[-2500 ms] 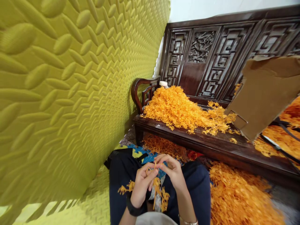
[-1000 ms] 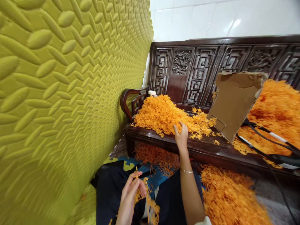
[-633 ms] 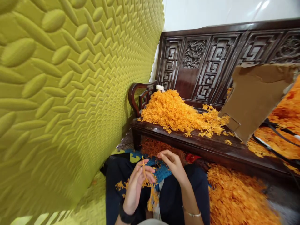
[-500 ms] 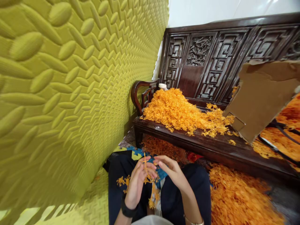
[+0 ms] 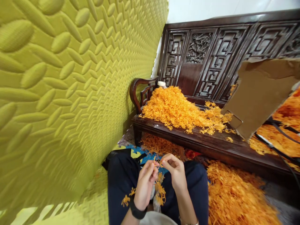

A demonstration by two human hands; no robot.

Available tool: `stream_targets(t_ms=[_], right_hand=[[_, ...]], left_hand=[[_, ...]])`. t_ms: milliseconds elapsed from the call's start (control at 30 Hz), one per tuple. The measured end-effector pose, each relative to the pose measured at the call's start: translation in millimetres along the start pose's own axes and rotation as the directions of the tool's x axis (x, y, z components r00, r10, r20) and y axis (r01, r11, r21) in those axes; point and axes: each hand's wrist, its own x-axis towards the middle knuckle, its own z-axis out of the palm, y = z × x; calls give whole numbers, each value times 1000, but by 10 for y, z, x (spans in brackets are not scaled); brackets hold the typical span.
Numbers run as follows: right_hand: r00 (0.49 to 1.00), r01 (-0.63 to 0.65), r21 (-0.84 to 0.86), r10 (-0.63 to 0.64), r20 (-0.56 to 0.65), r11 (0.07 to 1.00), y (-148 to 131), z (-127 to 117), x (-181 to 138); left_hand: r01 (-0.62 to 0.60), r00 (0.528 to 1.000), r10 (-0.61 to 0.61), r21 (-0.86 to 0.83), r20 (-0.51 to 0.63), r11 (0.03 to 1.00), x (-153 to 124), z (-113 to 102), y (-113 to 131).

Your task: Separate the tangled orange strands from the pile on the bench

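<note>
My left hand (image 5: 147, 178), with a dark band on its wrist, pinches a thin orange branched plastic piece (image 5: 154, 160) between thumb and fingers. Close beside it, my right hand (image 5: 175, 172) has thumb and fingertips closed on a small orange branched piece (image 5: 162, 162). The fingertips of both hands almost meet above my lap, and whether the two pieces are joined cannot be made out. Below the hands hangs a cluster of orange pieces (image 5: 160, 192). More little orange pieces (image 5: 126, 200) lie on my dark trousers to the left.
A dark carved wooden bench (image 5: 159, 125) stands ahead, bearing a heap of orange pieces (image 5: 173, 107), a white-lidded jar (image 5: 161, 84) and a cardboard sheet (image 5: 255, 90). Another orange heap (image 5: 236, 193) lies on the floor at right. A yellow-green textured foam mat (image 5: 77, 93) rises at left.
My hands have come together from a loose, spread pose, and the fingers of both have closed on orange pieces. The view has shifted slightly.
</note>
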Motion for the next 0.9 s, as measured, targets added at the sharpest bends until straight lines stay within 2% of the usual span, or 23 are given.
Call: stream_targets(t_ms=[67,100,133,200,267,300,333,400,467,500,533,567,600,633,667,700,733,767,800,900], right_hand=[[988,49,46,-42,-150,998,-9,-73,28],[964,97,68,-77,-256,993,-31,-140,55],[922,158,85,-116,-371,984,-68,-222,84],[798,297,84,-199,-569,951,-198,-396,123],[671,418,8,-303,-677,908,-393,-519,114],[591,478,-62,-373,-715,876,-508,-548,99],[487,534,-153,-451,-748,831,-628,-557,89],[220,600,-368,-589,-778,710,-873,-543,135],[-50,596,-552,-659,-750,583,-1091,-545,330],[-134,577,-615,-681,-720,537,-1176,-568,489],[-167,572,-648,-702,-692,503,-1236,-606,679],[-129,575,-657,-739,-661,488,-1265,-657,886],[58,566,-650,-810,-583,508,-1257,-716,1095],[323,548,-630,-834,-448,551,-1211,-775,1287],[540,511,-613,-780,-316,602,-1128,-829,1448],[700,450,-617,-684,-205,646,-1012,-872,1568],[799,393,-625,-587,-130,674,-870,-902,1643],[848,367,-613,-523,-90,700,-713,-917,1675],[871,358,-585,-486,-72,728,-551,-918,1672],[864,384,-472,-489,-119,794,-155,-853,1540]], left_hand=[[7,999,-8,-27,-40,1000,-24,63,-26],[5,998,-7,-37,-61,999,-42,68,-32],[-2,996,-1,-43,-88,999,-62,53,-33],[-27,989,20,-46,-149,999,-98,-35,-24],[-39,982,31,-41,-186,998,-113,-164,-6],[-50,980,42,-32,-194,998,-110,-228,4],[-64,979,59,-19,-194,998,-101,-282,13],[-104,978,105,14,-178,994,-72,-347,28],[-138,978,141,31,-154,990,-46,-350,38],[-150,978,153,31,-145,988,-39,-334,41],[-158,977,160,25,-140,987,-38,-311,42],[-162,977,162,14,-137,987,-41,-284,41],[-162,978,161,2,-135,987,-48,-259,39],[-160,979,157,-11,-133,987,-58,-236,37],[-153,980,149,-23,-129,988,-68,-220,34],[-146,982,141,-35,-126,989,-76,-209,33],[-142,983,135,-47,-125,989,-82,-204,32],[-139,984,132,-57,-122,989,-86,-204,34],[-139,984,130,-66,-119,988,-86,-205,37],[-149,984,141,-73,-109,986,-79,-217,50]])
